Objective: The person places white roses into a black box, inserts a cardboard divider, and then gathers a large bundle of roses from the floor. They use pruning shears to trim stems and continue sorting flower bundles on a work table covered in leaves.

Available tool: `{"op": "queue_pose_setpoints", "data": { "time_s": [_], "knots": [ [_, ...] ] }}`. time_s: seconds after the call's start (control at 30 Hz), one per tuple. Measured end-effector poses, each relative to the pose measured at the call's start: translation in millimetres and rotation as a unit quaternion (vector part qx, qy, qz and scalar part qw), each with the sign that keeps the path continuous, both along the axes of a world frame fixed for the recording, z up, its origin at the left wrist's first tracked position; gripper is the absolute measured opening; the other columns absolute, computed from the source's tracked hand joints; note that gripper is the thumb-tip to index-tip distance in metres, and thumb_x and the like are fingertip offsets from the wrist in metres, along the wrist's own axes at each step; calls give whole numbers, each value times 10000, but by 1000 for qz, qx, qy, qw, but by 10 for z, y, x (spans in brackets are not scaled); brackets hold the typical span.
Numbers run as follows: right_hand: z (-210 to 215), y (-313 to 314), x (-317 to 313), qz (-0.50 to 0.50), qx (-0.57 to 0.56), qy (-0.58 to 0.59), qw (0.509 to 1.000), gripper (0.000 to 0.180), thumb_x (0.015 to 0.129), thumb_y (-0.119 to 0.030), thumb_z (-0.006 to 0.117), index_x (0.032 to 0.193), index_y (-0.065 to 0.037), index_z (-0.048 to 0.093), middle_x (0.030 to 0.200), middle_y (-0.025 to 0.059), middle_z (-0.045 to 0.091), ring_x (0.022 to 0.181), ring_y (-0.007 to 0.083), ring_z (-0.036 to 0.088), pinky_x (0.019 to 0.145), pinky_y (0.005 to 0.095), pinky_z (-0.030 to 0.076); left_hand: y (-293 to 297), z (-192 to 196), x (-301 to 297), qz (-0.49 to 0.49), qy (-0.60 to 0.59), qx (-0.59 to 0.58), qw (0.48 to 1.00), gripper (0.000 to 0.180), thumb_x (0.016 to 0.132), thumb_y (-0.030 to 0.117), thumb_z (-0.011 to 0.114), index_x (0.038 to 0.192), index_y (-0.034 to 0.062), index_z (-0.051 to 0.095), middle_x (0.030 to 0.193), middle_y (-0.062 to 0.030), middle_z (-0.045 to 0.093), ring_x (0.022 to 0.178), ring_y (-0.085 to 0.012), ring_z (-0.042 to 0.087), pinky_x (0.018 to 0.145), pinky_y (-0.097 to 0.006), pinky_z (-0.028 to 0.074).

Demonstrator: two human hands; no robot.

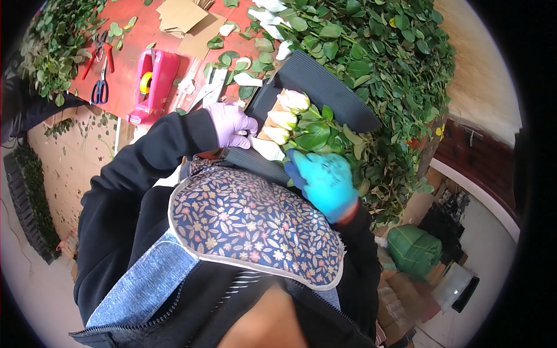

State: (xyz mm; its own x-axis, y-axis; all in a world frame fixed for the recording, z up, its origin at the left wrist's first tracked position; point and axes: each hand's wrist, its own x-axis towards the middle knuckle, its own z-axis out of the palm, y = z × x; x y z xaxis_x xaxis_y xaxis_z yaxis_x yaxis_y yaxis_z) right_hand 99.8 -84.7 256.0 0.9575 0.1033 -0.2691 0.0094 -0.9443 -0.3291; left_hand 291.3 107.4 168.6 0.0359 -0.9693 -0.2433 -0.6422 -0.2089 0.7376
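My left hand, in a lilac glove, pinches the tip of a white-sleeved flower head on the near side of a dark ribbed tray. My right hand, in a teal glove with dark blue fingertips, is curled at the base of that flower head. What its fingers grip is hidden. Beyond the hands, pale pink-and-cream roses lie side by side on brown card in the tray. Their green leaves point to the right.
Cut foliage is heaped along the right side of the red table. On the left are a pink tape dispenser, blue-handled scissors and red-handled pruners. Brown cards and more white-sleeved flower heads lie at the back.
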Motion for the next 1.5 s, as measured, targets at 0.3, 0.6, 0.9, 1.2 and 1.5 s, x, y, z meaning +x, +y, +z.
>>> {"op": "queue_pose_setpoints", "data": {
  "time_s": [0.3, 0.6, 0.9, 1.2, 1.5],
  "knots": [
    [-635, 3, 22, 50, -19, 26, 998, 138, 886, -246, 593, 814, -135, 633, 651, 88, 612, 572, 304, 606, 523, 429, 467, 53, 3, 61, -44, -60, -93, 993, 101, 871, 212, 603, 898, 118, 624, 770, -117, 626, 794, -331, 629, 693, -448, 506],
    [-577, -65, 40, 55, 8, 50, 997, 137, 886, -256, 600, 820, -139, 625, 673, 87, 606, 607, 302, 609, 546, 428, 473, 1963, 32, 159, 29, -178, 473, 863, 229, 858, 353, 681, 931, 136, 701, 851, -98, 667, 887, -309, 654, 798, -417, 508],
    [-594, -54, 59, 54, 35, 37, 997, 164, 890, -258, 609, 808, -118, 631, 670, 110, 611, 611, 325, 610, 555, 440, 477, 125, 231, -113, -27, -59, -268, 961, 299, 798, 139, 601, 1085, 101, 675, 1088, -67, 673, 894, -234, 654, 721, -335, 551],
    [-228, -81, 156, -68, -30, -13, 997, 187, 865, -284, 662, 903, -103, 634, 697, 92, 648, 591, 282, 632, 543, 402, 485, -140, 183, -225, -133, -70, -134, 980, 260, 826, 146, 562, 1051, 99, 684, 1090, -42, 692, 871, -237, 657, 742, -346, 550],
    [-575, 15, 113, -32, -62, -51, 996, 112, 795, -179, 584, 839, -86, 628, 670, 66, 634, 629, 244, 654, 547, 401, 484, -172, 194, -319, -117, -92, -195, 969, 350, 704, 76, 612, 1044, 103, 690, 1118, -19, 697, 682, -184, 605, 605, -313, 523]
  ]
}}
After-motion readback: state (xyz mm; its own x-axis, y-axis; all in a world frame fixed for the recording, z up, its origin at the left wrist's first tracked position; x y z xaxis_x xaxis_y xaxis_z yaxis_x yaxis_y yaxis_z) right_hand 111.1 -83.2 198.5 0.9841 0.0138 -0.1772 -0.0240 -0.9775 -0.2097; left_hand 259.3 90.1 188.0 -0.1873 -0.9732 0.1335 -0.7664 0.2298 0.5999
